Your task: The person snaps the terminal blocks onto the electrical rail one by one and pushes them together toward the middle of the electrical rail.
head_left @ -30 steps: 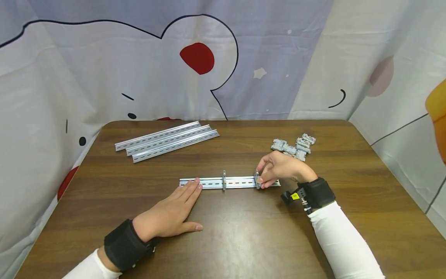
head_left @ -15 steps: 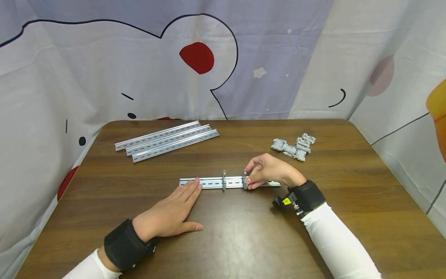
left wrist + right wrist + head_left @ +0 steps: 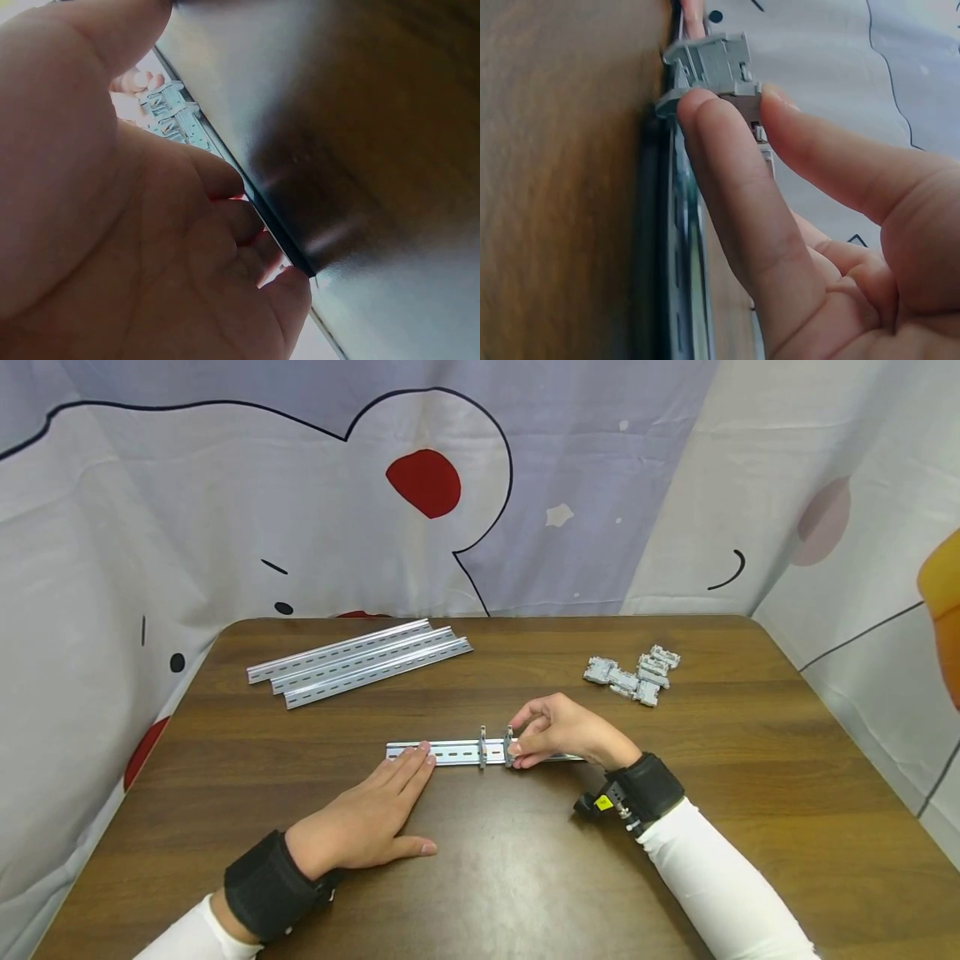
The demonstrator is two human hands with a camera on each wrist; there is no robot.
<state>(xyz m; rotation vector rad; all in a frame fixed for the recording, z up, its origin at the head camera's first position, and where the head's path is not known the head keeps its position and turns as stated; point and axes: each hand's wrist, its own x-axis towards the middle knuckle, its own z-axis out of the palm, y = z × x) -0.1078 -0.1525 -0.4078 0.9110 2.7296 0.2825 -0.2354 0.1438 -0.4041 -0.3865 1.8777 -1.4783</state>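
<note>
A slotted metal DIN rail [image 3: 456,753] lies crosswise on the table. My left hand [image 3: 363,822] rests with straight fingers on its left end. Near the rail's middle stands one grey terminal block [image 3: 483,747], upright across the rail. Just right of it, my right hand [image 3: 568,732] pinches a second grey terminal block [image 3: 509,747] between thumb and fingers, also on the rail. A narrow gap separates the two blocks in the head view. In the right wrist view, fingertips touch the nearer block [image 3: 742,106]. The right hand partly hides the rail's right end.
Three more slotted rails [image 3: 360,662] lie side by side at the back left. A loose cluster of several grey terminal blocks [image 3: 637,679] lies at the back right. A patterned cloth [image 3: 600,485] hangs behind the wooden table [image 3: 510,868].
My right hand has moved left along the rail with the pinched terminal block, bringing it close to the standing one. The left hand and the rail have stayed in place.
</note>
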